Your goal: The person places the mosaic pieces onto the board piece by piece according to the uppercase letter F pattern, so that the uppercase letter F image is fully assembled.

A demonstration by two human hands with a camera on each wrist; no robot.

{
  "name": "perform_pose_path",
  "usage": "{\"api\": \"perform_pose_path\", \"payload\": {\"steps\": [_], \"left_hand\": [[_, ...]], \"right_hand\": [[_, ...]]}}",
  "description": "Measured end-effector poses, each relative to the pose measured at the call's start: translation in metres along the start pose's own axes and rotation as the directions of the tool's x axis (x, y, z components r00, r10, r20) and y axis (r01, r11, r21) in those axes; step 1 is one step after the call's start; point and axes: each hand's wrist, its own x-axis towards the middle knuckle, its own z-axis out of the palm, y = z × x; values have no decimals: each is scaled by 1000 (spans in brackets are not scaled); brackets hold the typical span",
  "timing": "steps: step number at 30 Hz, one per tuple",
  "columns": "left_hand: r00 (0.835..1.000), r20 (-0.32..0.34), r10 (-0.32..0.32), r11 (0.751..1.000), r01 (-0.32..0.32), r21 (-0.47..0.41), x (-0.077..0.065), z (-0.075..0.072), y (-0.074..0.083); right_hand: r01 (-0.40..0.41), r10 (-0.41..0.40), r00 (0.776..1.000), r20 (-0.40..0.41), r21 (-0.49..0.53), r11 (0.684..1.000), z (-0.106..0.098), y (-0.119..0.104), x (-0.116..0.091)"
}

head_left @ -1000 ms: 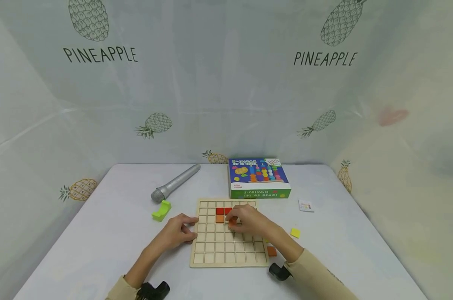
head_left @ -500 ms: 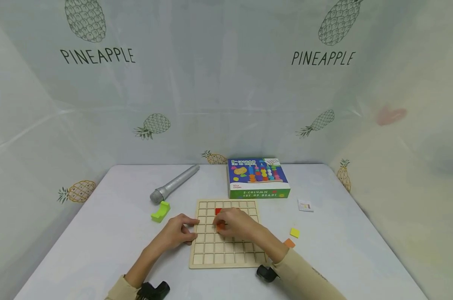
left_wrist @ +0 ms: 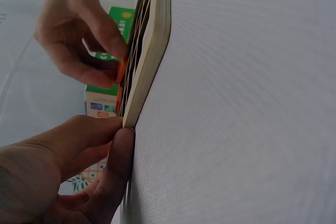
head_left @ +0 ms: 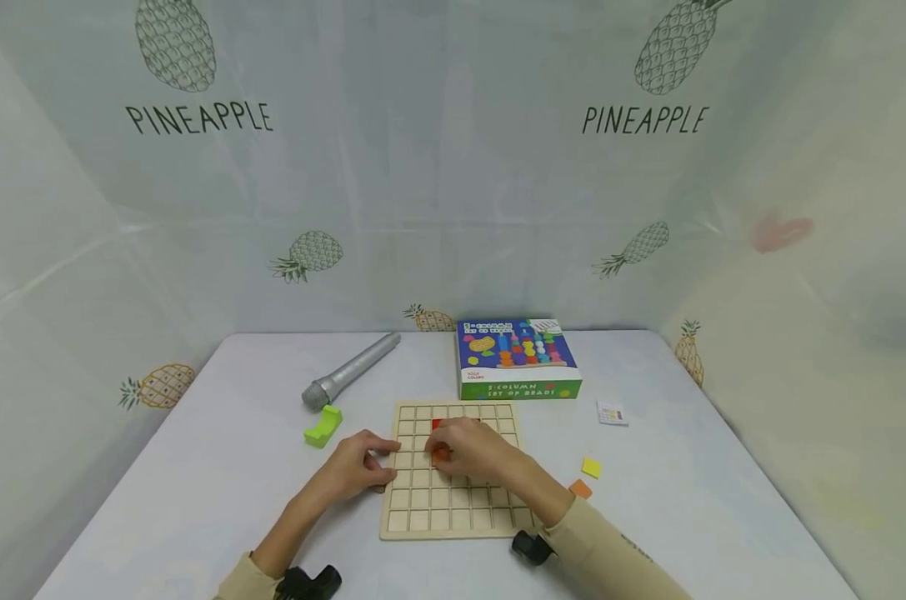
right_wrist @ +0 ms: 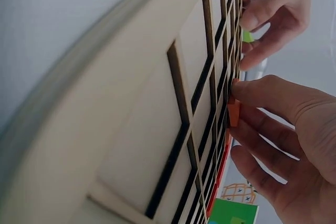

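Observation:
A square wooden grid board (head_left: 419, 503) lies flat on the white table. My left hand (head_left: 351, 464) rests at the board's left edge, with the tips of thumb and forefinger touching it. Over the upper middle cells, my right hand (head_left: 477, 450) pinches an orange square tile (right_wrist: 234, 113) between thumb and fingers, low against the grid. In the right wrist view the tile looks tilted up out of its cell. Just above that tile a red tile (head_left: 437, 424) shows in the board; my right hand hides most of the tiles around it.
A yellow tile (head_left: 591, 467) and an orange tile (head_left: 580, 488) lie right of the board. Behind stand a bead-set box (head_left: 520, 358) and a small white card (head_left: 613, 413). A silver microphone (head_left: 351, 371) and a lime-green curved block (head_left: 322, 426) lie on the left.
My right hand has moved left across the board with the orange tile, to the cells below the red tile, and stays there over the last half second. My left hand keeps its place.

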Motion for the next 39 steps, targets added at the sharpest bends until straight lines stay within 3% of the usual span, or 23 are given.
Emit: {"api": "perform_pose_path", "payload": {"steps": [9,18,27,35,39], "left_hand": [[1000,-1,-26,1000,26,1,0,1,0],[1000,-8,-18,999,18,35,-1,5,-1],[1000,-18,-25,999,26,30,1,2,-2],[1000,-20,-21,999,22,28,0,2,-1],[999,-24,-25,1000,25,13,-1,3,-1]], "right_hand": [[-7,7,1000,10,4,1000,-2,-1,0],[-43,44,999,-2,77,996,-19,7,-21],[-139,139,990,10,77,987,-38,30,-65],[-272,272,962,17,74,959,-47,52,-112],[-300,301,954,-13,40,953,-48,64,-138]]}}
